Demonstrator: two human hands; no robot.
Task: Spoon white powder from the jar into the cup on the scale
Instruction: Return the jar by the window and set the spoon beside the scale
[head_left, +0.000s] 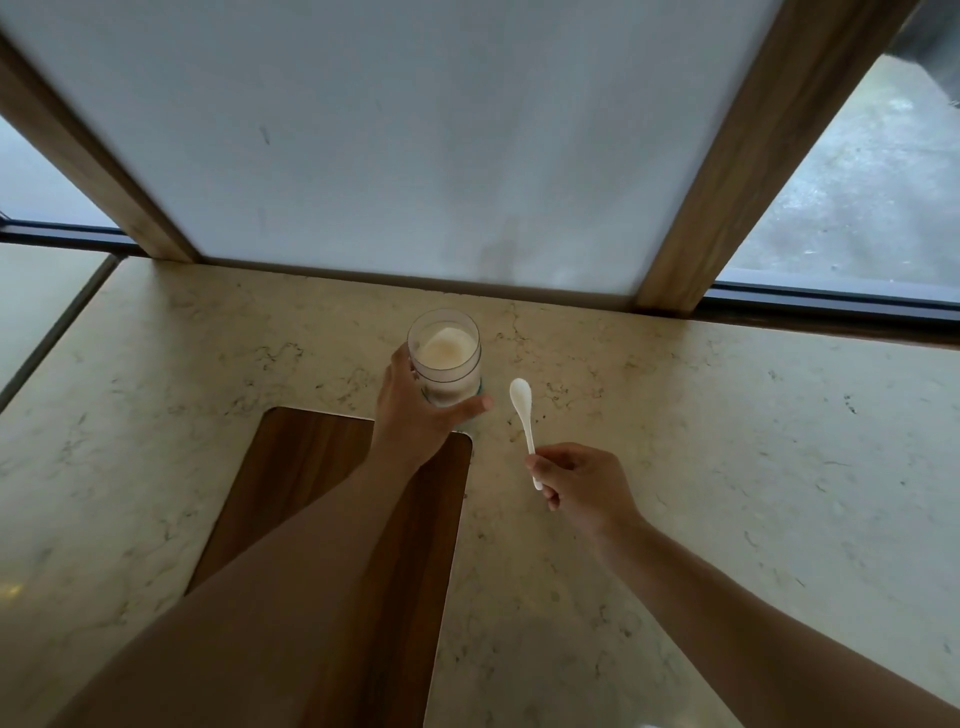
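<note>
A pale marble worktop (675, 415) seen from above, with a wall at its far edge. Near that far edge, about midway along, stands a clear glass jar (444, 358), upright and part-filled with white powder (445, 349). The left hand (415, 410) wraps around the jar's near side, gripping it. Just to the right, the right hand (576, 480) is closed on the handle end of a small white spoon (523, 415), bowl pointing toward the wall. A dark wooden board (291, 467) lies under the left forearm.

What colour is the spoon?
White, glossy; the spoon shows clearly in the head view.
</note>
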